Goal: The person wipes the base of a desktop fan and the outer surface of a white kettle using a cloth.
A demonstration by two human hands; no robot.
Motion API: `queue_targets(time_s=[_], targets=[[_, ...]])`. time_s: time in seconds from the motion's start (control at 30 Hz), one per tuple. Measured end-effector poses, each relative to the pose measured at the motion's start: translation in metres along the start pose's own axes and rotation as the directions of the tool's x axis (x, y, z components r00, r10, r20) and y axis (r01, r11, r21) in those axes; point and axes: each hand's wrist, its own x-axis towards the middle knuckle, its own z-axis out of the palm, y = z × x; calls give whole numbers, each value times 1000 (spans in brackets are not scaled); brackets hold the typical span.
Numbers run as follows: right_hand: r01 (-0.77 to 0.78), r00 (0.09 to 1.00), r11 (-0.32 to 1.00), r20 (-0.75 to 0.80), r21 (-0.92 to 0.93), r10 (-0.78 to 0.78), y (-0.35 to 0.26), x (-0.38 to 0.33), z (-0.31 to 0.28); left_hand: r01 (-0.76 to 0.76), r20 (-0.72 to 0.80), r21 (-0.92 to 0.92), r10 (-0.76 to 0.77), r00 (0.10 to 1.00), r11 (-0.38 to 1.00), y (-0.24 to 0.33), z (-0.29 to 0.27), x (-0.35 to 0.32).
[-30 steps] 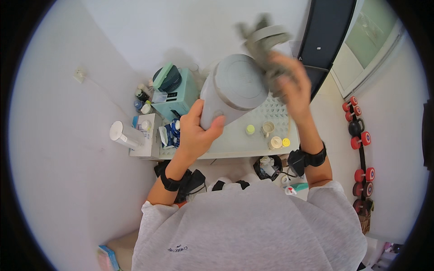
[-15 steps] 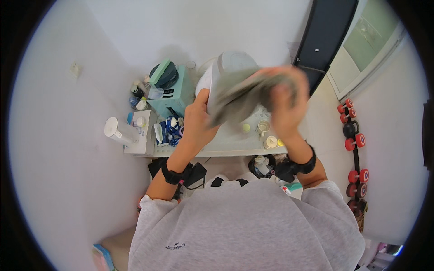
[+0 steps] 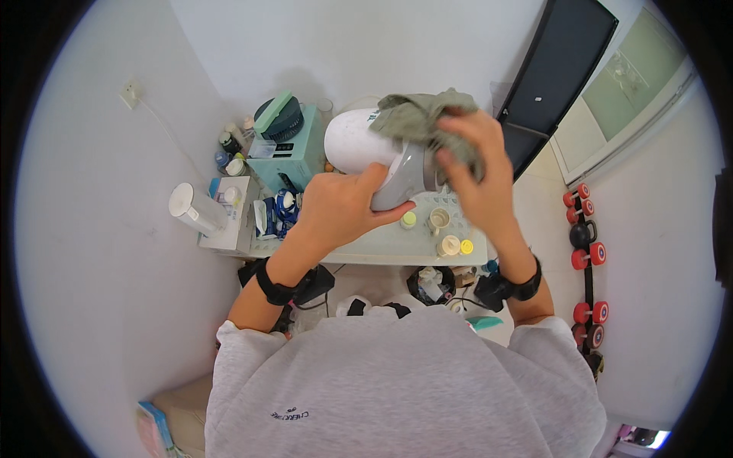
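A white rounded appliance (image 3: pixel 359 143) with a grey, glossy end section (image 3: pixel 403 179) lies tilted over the far part of the table; I cannot tell its exact kind. My left hand (image 3: pixel 340 208) grips the grey section, thumb on the near side and fingers toward the white body. A grey-green cloth (image 3: pixel 427 114) drapes over the appliance's far right side. My right hand (image 3: pixel 482 164) has its curled fingers on the cloth, pressing it round the appliance's right end. Part of that end is hidden under the cloth.
On the table (image 3: pixel 366 250) are a teal appliance (image 3: pixel 286 156), a clear cup (image 3: pixel 439 219), a lidded jar (image 3: pixel 449 245) and small caps. A white jug (image 3: pixel 195 208) stands on a box at left. Dumbbells (image 3: pixel 588 252) line the right wall; a bin (image 3: pixel 431 285) is below.
The cloth, blurred across the appliance's front before, now lies over its far right side. The appliance's white body and grey end have come into view. My left hand has shifted nearer and its thumb extends right.
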Motion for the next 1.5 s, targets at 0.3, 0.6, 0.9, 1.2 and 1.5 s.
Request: queue_targets(time_s=[0.3, 0.6, 0.9, 1.2, 1.5], targets=[[-481, 637, -128, 447, 867, 628, 49, -10, -3, 200, 28, -836, -323, 946, 511, 3, -12, 2], [-487, 703, -155, 491, 860, 514, 21, -39, 48, 366, 478, -875, -438, 762, -318, -22, -12, 14], [-569, 671, 50, 429, 821, 604, 21, -25, 43, 372, 515, -855, -511, 688, -361, -20, -10, 19], [88, 973, 988, -200, -124, -112, -6, -37, 59, 274, 345, -937, -682, 644, -215, 1, -1, 29], [-145, 974, 941, -122, 305, 189, 19, -9, 46, 329, 273, -943, -693, 667, -55, 17, 3, 29]])
